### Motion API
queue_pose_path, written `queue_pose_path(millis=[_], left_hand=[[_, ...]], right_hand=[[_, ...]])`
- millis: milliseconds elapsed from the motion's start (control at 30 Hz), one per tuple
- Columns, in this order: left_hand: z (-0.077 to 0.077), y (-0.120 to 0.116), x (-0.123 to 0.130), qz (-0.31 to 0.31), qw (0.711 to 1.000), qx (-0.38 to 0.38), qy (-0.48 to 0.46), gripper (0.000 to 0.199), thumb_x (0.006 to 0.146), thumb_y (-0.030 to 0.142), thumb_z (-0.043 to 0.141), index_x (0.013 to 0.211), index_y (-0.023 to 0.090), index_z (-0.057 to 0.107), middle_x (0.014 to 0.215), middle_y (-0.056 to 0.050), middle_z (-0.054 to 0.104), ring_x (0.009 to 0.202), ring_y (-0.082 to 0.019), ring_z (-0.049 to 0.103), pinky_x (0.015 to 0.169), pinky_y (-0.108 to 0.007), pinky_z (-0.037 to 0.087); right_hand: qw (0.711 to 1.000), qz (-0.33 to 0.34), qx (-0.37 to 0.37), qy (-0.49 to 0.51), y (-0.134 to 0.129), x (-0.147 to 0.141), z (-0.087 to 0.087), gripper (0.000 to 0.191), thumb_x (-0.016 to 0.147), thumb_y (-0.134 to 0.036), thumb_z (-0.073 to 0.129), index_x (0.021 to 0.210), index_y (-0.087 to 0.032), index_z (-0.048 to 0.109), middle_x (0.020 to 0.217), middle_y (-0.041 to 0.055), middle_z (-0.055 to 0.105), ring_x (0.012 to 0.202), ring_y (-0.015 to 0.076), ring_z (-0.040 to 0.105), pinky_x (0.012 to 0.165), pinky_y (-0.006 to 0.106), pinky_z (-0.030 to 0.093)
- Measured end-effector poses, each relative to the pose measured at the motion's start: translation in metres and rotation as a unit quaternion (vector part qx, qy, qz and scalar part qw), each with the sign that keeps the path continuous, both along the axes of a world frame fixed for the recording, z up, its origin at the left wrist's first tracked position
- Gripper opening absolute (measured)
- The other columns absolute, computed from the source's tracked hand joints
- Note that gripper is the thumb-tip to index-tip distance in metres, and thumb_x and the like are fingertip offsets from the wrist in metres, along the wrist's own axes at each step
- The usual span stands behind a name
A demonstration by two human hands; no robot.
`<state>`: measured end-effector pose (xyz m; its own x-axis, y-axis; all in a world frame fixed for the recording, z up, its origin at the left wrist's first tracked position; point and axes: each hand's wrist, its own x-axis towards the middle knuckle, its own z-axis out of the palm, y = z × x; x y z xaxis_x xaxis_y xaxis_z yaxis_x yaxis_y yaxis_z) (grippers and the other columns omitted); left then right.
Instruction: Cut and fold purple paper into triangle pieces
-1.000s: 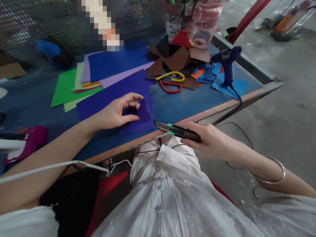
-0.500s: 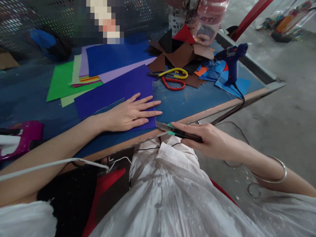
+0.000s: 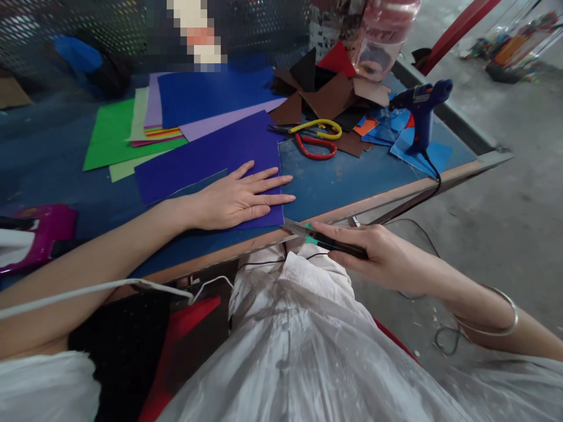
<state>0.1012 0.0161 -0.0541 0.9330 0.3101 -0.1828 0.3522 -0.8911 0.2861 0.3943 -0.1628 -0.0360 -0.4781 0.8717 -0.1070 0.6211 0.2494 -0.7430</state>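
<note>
Under my left hand (image 3: 240, 198) lies a dark purple-blue sheet (image 3: 229, 143), at the table's near edge. The hand is flat on it with fingers spread, the tips reaching just past its right edge. My right hand (image 3: 382, 249) is closed around the dark handle of a utility knife (image 3: 325, 237) with a green part near its front. The blade points left, its tip at the sheet's near right corner; whether it touches the sheet I cannot tell. Beyond the sheet's right edge rest scissors (image 3: 317, 139) with one yellow and one red handle.
A blue glue gun (image 3: 423, 111) stands at the right on light-blue scraps (image 3: 440, 153). Brown scraps (image 3: 328, 99) and a pink clear jar (image 3: 385, 41) are behind. Green sheets (image 3: 108, 132) and a blue sheet (image 3: 215, 94) lie back left; a magenta device (image 3: 53, 231) sits at the left edge.
The whole view has shifted slightly, moving things a little right. My left hand stays flat on the sheet, and the knife tip stays by its near right corner.
</note>
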Motion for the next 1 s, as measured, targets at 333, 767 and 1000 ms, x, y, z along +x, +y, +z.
queue_pose_path(millis=[333,767,1000], left_hand=[[-0.003,0.001,-0.001,0.005,0.999,-0.018,-0.039,0.049,0.11,0.052,0.034,0.158,0.053,0.042,0.177,0.007,0.028,0.165,-0.032,0.022,0.131,-0.064,-0.001],[-0.004,0.0,-0.001,0.009,0.998,-0.015,-0.055,0.048,0.109,0.049,0.039,0.157,0.053,0.043,0.175,0.005,0.031,0.163,-0.035,0.025,0.131,-0.066,0.003],[-0.002,-0.003,0.0,0.01,0.999,-0.012,-0.036,0.049,0.111,0.048,0.032,0.16,0.05,0.039,0.177,0.007,0.024,0.166,-0.029,0.018,0.132,-0.062,0.0]], right_hand=[[1.0,-0.015,0.014,-0.003,-0.005,-0.009,-0.004,0.058,0.106,-0.027,0.052,0.163,-0.026,0.045,0.144,0.0081,0.07,0.107,0.021,0.078,0.092,0.033,0.062],[1.0,-0.022,-0.001,0.004,-0.009,-0.02,-0.002,0.059,0.106,-0.026,0.05,0.164,-0.021,0.042,0.146,0.0089,0.069,0.115,0.0201,0.076,0.095,0.029,0.059],[0.999,-0.036,-0.011,-0.017,-0.012,-0.024,0.0,0.058,0.107,-0.03,0.049,0.164,-0.021,0.042,0.141,0.0107,0.072,0.114,0.0233,0.077,0.094,0.033,0.059]])
